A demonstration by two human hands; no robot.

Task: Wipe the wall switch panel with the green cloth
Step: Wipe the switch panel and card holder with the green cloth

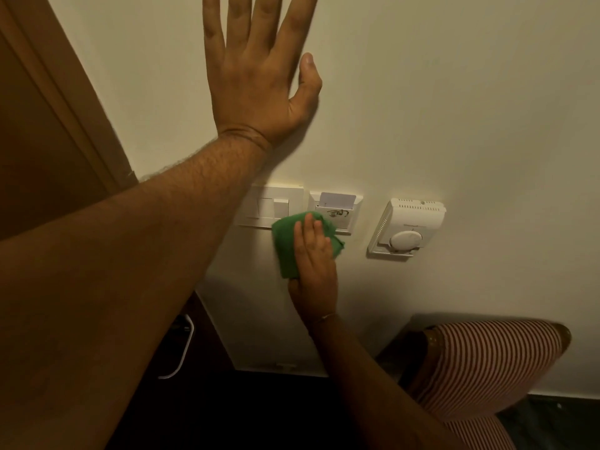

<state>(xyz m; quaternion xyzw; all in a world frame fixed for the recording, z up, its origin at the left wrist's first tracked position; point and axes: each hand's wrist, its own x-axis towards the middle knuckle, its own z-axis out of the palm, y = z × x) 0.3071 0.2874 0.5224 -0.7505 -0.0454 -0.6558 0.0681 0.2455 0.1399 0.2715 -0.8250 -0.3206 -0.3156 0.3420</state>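
Bracing on the wall w/ the left hand (259, 82), fingers spread flat, holding nothing, well above the switch panel (269, 206), prob. to steady the body while leaning in. Right hand (313, 254) presses the green cloth (290, 245) flat vs the wall, fingers laid over it & thumb under its lower edge, cloth overlapping the panel's lower right corner & the key-card holder (336, 211) just right of the panel. Thermostat (407, 227) further right of the panel, untouched
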